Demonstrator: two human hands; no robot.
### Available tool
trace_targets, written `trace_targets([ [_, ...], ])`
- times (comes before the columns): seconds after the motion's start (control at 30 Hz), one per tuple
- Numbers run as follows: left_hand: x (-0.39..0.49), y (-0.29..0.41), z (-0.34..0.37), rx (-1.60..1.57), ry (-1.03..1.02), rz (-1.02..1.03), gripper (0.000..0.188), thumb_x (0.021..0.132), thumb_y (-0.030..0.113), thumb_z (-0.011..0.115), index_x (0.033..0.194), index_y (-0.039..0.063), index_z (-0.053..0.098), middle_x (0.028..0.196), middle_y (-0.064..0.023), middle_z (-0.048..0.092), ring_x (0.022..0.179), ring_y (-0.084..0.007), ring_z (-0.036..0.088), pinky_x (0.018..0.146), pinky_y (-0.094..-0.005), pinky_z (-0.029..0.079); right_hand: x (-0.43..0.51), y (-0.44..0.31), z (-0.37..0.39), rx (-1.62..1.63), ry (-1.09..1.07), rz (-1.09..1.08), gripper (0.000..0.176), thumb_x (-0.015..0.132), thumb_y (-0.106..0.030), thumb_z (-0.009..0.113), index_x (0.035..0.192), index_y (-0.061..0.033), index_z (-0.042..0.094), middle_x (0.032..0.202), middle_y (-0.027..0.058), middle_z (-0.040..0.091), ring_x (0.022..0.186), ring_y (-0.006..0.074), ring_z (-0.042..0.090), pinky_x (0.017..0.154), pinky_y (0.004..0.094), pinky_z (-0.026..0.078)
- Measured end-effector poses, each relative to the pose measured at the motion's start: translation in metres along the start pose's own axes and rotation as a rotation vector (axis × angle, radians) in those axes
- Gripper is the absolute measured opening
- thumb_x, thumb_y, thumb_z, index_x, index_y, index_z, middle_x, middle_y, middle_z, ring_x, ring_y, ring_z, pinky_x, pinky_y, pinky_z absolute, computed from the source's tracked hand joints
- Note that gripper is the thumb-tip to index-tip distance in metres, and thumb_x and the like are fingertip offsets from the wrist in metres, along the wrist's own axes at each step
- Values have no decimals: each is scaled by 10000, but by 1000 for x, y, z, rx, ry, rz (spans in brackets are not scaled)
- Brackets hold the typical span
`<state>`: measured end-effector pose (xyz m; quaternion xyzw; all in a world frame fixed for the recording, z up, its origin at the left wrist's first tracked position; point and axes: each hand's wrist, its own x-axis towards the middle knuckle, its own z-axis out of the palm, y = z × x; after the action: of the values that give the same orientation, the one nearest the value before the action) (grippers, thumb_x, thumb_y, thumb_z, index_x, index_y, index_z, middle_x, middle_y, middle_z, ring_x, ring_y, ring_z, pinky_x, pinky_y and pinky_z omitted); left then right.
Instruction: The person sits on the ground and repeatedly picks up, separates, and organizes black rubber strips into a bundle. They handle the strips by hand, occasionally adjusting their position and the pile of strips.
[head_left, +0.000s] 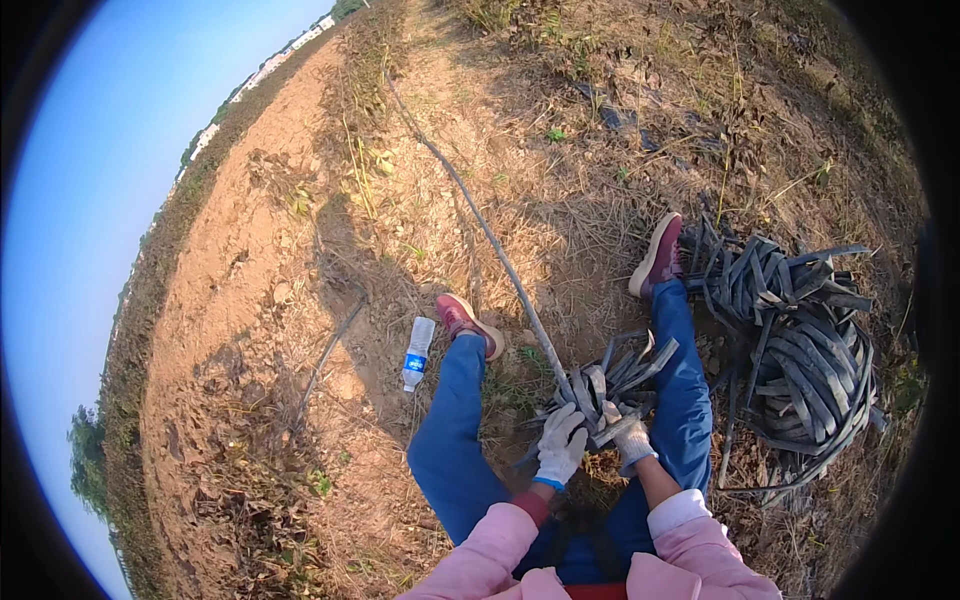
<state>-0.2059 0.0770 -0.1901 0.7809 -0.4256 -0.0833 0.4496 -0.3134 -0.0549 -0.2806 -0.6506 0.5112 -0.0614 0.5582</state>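
Note:
Between my legs lies a loose bundle of grey flat drip-irrigation tape (626, 379), with both my gloved hands at its near side. My left hand (561, 444), in a white knit glove with a blue cuff, rests on the bundle where a long strip of the tape (501, 259) runs in from the field; its exact grip cannot be told. My right hand (628, 439), gloved too, is closed around folded tape at the bundle's right side. The fingertips of both hands are partly hidden by the strips.
Large coils of the same tape (814, 375) lie right of my right leg. A plastic water bottle (418, 354) lies left of my left shoe (469, 324). Another thin strip (330, 349) lies farther left. Dry stalks and torn dark plastic film (619, 116) are on the soil ahead.

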Motion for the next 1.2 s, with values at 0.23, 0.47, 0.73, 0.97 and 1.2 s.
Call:
trace_targets([
  [0.23, 62, 3, -15, 168, -137, -649, 549, 808, 589, 661, 879, 50, 738, 775, -171, 684, 805, -376, 662, 743, -435, 502, -24, -43, -16, 269, -75, 184, 593, 772, -568, 716, 1007, -23, 694, 990, 104, 701, 906, 257, 642, 837, 397, 489],
  [0.47, 100, -30, -14, 325, -393, -776, 1066, 631, 650, 775, 1410, 10, 427, 1348, -257, 521, 1255, -396, 506, 1030, -425, 429, -21, -39, -15, 431, -108, 189, 380, 776, -268, 791, 1055, -26, 704, 949, 54, 704, 858, 153, 639, 782, 331, 516],
  [0.73, 94, -39, -48, -457, -719, -828, 813, 703, 412, 847, 1311, -7, 506, 1189, -115, 620, 1049, -217, 597, 886, -318, 480, -9, -5, 1, 275, -74, 26, 478, 725, -243, 789, 1074, 53, 651, 1046, 154, 679, 973, 226, 632, 880, 360, 497],
  [0.97, 59, -37, -54, -511, -108, -629, 592, 789, 258, 811, 1246, -31, 569, 1113, -93, 654, 990, -180, 608, 885, -300, 477, -25, -30, -8, 177, -156, -336, 446, 723, -146, 735, 1132, 1, 633, 1164, 172, 622, 1092, 262, 578, 981, 361, 436],
  [1.2, 47, -57, -54, -656, -80, -824, 554, 792, 289, 810, 1180, -49, 606, 1038, -75, 675, 881, -142, 626, 798, -277, 499, -22, -32, -2, 7, -198, -220, 607, 797, -196, 700, 1347, -17, 516, 1351, 200, 536, 1274, 316, 501, 1077, 370, 386],
])
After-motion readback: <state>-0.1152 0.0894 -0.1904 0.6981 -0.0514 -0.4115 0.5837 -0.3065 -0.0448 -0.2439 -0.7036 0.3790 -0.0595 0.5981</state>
